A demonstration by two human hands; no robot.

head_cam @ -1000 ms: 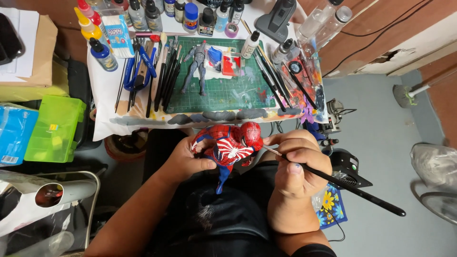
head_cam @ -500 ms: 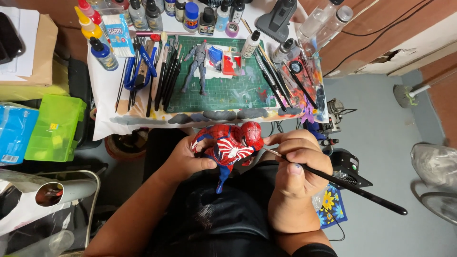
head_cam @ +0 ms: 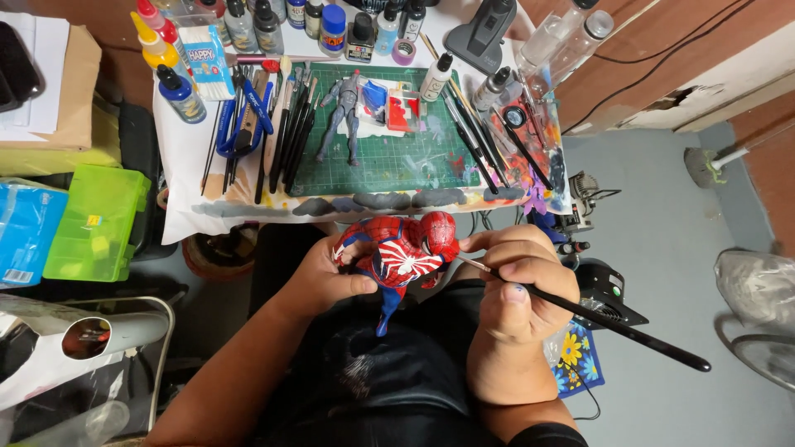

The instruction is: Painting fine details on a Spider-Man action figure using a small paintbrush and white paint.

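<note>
Red and blue plastic, the figure [head_cam: 400, 257] sits pinched in my left hand [head_cam: 327, 277], thumb pressed to its waist, just above my lap. My right hand [head_cam: 517, 285] curls beside it, fingers pinching a black paintbrush [head_cam: 596, 319], tip touching the head. Beyond my fingers, the green cutting mat [head_cam: 381, 153] holds a grey figure [head_cam: 344, 112]; paint bottles [head_cam: 331, 21] stand farthest.

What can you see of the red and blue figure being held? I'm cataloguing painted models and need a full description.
The figure is a glossy red and blue humanoid, plastic by the look of it, with dark web lines, a white spider emblem on its torso and white eye patches on its round head. It lies tilted over the person's lap, below the table edge, one blue leg pointing down. The left hand grips its body; the brush in the right hand has its tip at the head.
</note>
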